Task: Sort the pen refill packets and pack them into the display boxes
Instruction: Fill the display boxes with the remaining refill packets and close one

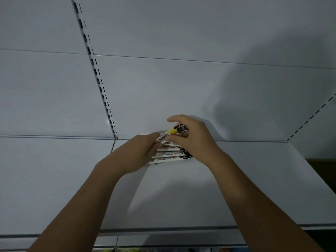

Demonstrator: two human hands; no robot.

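A fanned stack of several pen refill packets (170, 155), white with red and black print, lies at the back of a white shelf (181, 193). My left hand (140, 151) holds the stack's left end, fingers curled round it. My right hand (190, 135) pinches a single packet with a yellow and black end (175, 130) just above the stack. No display box is in view.
The white back panel (181, 88) rises behind the shelf, with a slotted upright (101, 88) at left and another (312, 115) at right. The shelf's front edge (163, 229) runs below my forearms. A dark opening (323, 171) shows at right.
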